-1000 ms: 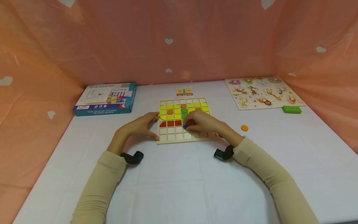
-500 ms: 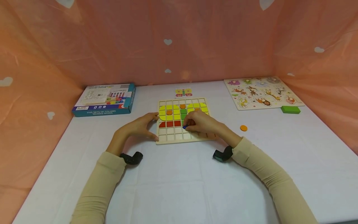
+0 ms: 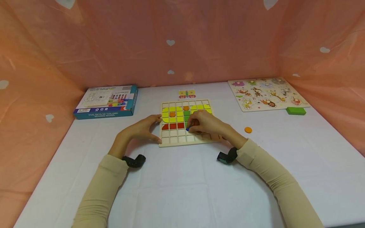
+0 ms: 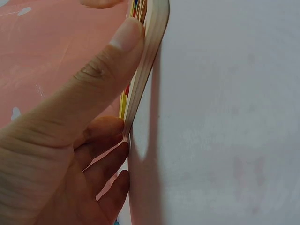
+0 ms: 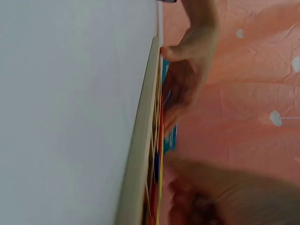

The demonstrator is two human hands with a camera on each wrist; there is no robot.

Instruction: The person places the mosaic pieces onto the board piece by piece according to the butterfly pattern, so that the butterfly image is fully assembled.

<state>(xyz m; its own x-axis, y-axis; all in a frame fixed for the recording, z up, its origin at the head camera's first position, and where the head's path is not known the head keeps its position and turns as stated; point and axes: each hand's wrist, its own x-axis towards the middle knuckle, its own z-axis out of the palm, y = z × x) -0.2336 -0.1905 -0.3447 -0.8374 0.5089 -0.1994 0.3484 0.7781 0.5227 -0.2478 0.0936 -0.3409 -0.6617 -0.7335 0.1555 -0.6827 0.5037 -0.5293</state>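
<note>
A wooden grid board [image 3: 174, 140] lies mid-table in the head view, with yellow, orange, green and red flat pieces in its cells. My left hand [image 3: 142, 127] touches its left edge, thumb near the front corner and fingers farther back, spread apart. In the left wrist view the thumb [image 4: 125, 37] presses against the board's rim [image 4: 146, 61]. My right hand [image 3: 206, 123] reaches over the board, thumb and curled fingers at a small blue piece [image 3: 187, 129] beside the red row [image 3: 173, 126]. This hand hides the board's right part.
A small butterfly pattern card [image 3: 187, 94] lies behind the board. One loose orange disc [image 3: 248, 130] sits to its right. Farther right are an animal peg puzzle [image 3: 265, 95] and a green block [image 3: 296, 110]. At back left lies a boxed toy set [image 3: 106, 102].
My right fingers have shifted slightly at the blue piece, and the hand seems a little higher. My left hand keeps its place on the board's edge. The head view drifts slightly.
</note>
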